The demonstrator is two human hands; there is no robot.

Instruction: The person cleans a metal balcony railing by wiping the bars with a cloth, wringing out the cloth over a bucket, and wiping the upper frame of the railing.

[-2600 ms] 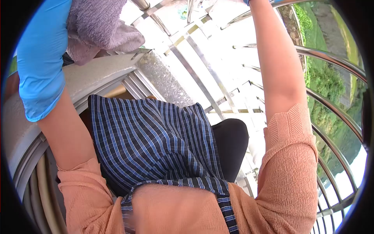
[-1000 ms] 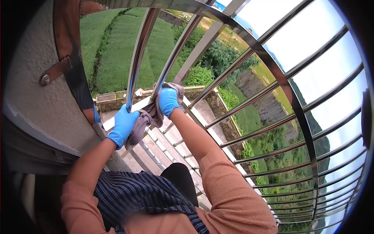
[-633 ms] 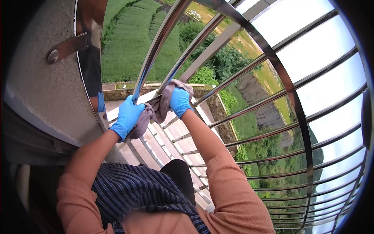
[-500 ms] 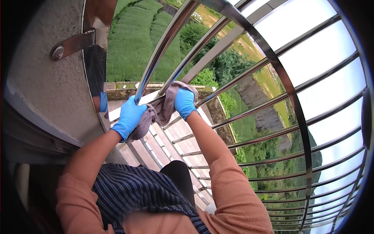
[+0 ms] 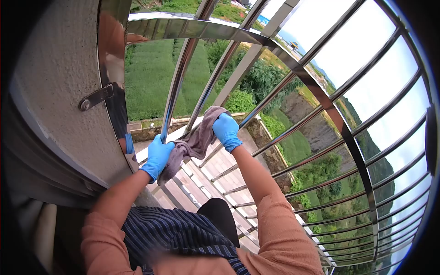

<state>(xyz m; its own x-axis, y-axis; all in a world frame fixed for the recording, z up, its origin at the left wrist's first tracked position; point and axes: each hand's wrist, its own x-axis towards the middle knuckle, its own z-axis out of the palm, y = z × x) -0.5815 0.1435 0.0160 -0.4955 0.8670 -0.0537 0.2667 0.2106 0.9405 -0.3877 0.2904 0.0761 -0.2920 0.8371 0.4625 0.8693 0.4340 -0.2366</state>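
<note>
A greyish-purple cloth (image 5: 195,141) is stretched between my two blue-gloved hands, low on the stainless steel railing. My left hand (image 5: 157,156) is closed on its near end, right at the foot of an upright steel bar (image 5: 179,85). Whether the fingers also grip that bar cannot be made out. My right hand (image 5: 226,131), a fist around the cloth's far end, is beside the base of the neighbouring bars. Between the hands the cloth is twisted and passes in front of the bottom rail, partly hiding it.
A curved steel band (image 5: 183,28) crosses the bars above my hands. On the left, a rough concrete wall (image 5: 59,68) carries a metal bracket (image 5: 96,97). Pale slats or tiles (image 5: 188,183) show below. Green fields (image 5: 149,78) lie beyond the bars.
The view has tilted up, bringing the curved band more fully into sight. Both hands keep hold of the cloth, and its stretch between them looks more drawn out.
</note>
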